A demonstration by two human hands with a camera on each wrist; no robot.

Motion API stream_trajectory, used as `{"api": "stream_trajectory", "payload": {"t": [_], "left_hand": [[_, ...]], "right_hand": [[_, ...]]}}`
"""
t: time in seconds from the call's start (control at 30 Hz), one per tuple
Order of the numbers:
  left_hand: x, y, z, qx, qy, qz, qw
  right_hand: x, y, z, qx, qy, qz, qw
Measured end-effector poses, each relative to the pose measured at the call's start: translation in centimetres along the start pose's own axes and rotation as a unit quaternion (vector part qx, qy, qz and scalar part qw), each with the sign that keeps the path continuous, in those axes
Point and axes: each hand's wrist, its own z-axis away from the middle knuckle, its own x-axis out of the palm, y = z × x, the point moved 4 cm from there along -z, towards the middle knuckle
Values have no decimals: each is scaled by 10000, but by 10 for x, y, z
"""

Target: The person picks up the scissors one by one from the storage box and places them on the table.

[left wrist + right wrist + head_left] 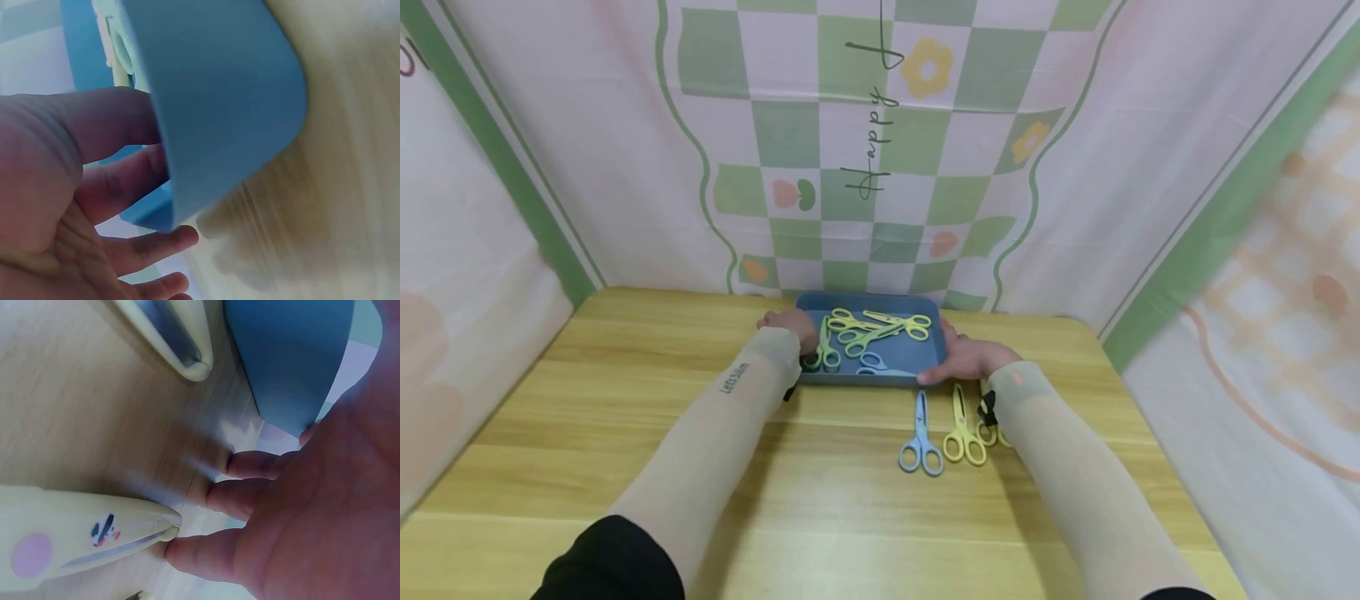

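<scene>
A blue tray (868, 380) lies at the back of the table and holds several scissors. My left hand (795, 327) grips its left end. In the left wrist view, two digits pass behind the tray wall (231, 81), their tips hidden, and the other fingers (150, 250) stay outside. At the front right corner my right hand (966, 358) holds the tray, thumb on the rim, fingers along the right side. Inside lie yellow scissors (917, 327), green scissors (854, 344) and blue scissors (872, 363).
In front of the tray, blue scissors (921, 442) and yellow scissors (961, 437) lie on the wooden table (820, 517). Another yellow pair (987, 432) is partly hidden beneath my right wrist. A patterned cloth (842, 150) hangs close behind the tray.
</scene>
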Motion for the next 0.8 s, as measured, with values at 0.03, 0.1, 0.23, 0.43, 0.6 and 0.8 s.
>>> {"api": "stream_trajectory", "payload": {"t": [0.03, 0.1, 0.23, 0.43, 0.6, 0.8], "left_hand": [[-1, -1, 1, 35, 5, 42, 10000], [-3, -2, 3, 93, 12, 82, 9999], [-7, -4, 8, 241, -22, 11, 9997], [-16, -6, 18, 427, -80, -284, 9987], [-24, -15, 24, 366, 1, -160, 9992], [-36, -24, 33, 450, 206, 260, 9984]], "right_hand": [[0, 1, 0, 9, -3, -10, 10000], [-1, 2, -1, 33, -8, -4, 10000], [-1, 1, -1, -24, -39, -18, 10000], [-1, 2, -2, 1, -23, -16, 10000], [0, 4, -2, 58, -21, 1, 10000], [0, 3, -3, 70, -67, -101, 9999]]}}
